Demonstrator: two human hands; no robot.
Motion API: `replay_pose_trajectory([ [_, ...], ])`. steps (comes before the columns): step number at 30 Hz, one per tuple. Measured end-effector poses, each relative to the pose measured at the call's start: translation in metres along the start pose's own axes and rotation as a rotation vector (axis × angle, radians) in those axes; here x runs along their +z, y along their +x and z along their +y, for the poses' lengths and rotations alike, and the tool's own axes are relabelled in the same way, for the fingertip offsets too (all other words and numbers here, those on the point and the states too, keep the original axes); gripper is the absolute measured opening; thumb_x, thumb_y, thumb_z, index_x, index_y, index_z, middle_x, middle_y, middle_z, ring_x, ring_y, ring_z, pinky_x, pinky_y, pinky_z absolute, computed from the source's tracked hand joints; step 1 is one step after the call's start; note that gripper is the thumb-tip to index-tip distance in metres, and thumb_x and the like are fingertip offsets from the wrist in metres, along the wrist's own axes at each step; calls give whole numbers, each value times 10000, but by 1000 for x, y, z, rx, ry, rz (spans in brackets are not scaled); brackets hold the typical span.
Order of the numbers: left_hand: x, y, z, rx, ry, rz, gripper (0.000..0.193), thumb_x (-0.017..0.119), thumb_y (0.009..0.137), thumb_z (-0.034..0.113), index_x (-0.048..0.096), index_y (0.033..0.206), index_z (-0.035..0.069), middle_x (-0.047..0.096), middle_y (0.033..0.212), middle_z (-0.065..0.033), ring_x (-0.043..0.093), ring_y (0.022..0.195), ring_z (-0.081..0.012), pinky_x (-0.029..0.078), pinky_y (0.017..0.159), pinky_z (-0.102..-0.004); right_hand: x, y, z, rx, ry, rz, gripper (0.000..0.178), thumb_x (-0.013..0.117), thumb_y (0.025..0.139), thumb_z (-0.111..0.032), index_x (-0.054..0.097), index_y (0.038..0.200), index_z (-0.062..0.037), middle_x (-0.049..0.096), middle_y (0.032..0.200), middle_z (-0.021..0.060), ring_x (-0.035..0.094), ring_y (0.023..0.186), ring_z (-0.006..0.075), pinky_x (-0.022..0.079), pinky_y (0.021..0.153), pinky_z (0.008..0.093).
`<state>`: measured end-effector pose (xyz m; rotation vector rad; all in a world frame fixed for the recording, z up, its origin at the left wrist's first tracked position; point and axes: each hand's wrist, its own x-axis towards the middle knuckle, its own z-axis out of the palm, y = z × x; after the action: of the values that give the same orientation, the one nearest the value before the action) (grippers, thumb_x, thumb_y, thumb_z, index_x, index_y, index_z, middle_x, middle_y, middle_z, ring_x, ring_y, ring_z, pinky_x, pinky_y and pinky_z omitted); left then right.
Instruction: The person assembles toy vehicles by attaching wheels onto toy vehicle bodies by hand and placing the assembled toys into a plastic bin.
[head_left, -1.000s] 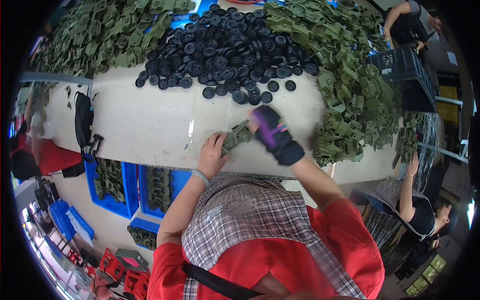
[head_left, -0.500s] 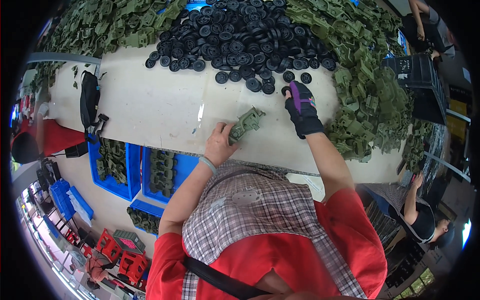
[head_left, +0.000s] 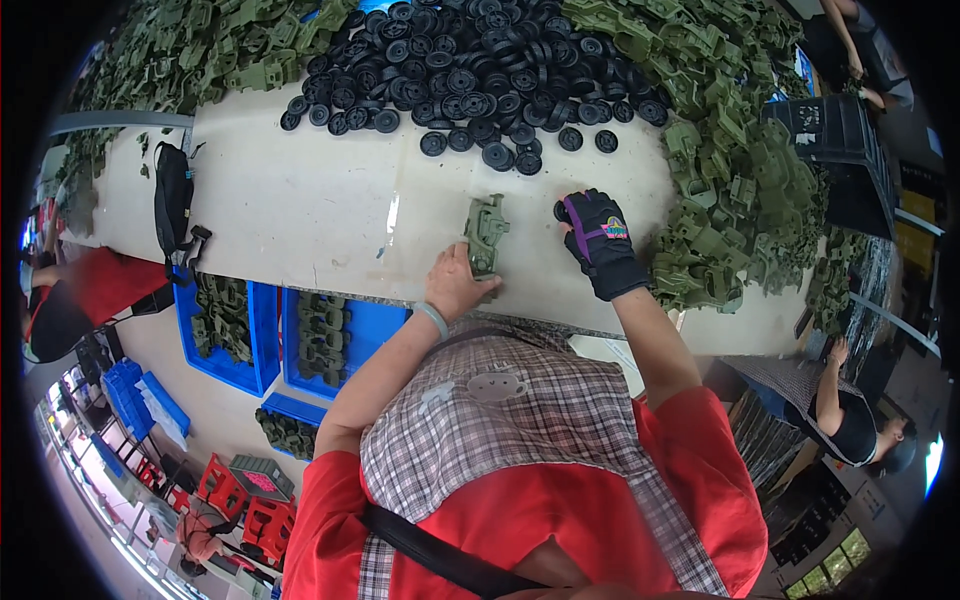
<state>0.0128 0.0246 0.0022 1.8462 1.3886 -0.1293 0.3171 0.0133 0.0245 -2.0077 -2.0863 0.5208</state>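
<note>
Wheel, 1 small black plastic disc [head_left: 561, 211], now pinched by gloved right hand [head_left: 598, 243] mid-frame (formerly empty-looking); bare left hand [head_left: 455, 287] pins olive-green moulded plastic chassis [head_left: 486, 232].

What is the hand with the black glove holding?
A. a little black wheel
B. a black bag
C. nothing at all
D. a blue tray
A. The gloved right hand pinches a small black wheel at its fingertips above the table, while the bare left hand presses down on a green plastic part beside it.
</note>
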Motion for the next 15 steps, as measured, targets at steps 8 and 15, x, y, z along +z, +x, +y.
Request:
replay_pose_trajectory([
  [8,18,-6,2,-69,13,-23,825,910,769,532,572,1300,-2,648,1310,-213,613,1271,-412,549,1042,-518,-15,3,-67,-156,461,-8,490,821,819,-108,668,1283,-80,713,1100,135,659,1060,374,539,953,481],
  [15,21,-6,-3,-4,-22,7,815,895,777,576,599,1232,-32,671,1246,-235,638,1219,-433,556,1017,-515,-7,20,-88,-237,257,-138,487,831,853,-185,695,1312,-93,706,1170,143,644,1106,377,511,970,493],
])
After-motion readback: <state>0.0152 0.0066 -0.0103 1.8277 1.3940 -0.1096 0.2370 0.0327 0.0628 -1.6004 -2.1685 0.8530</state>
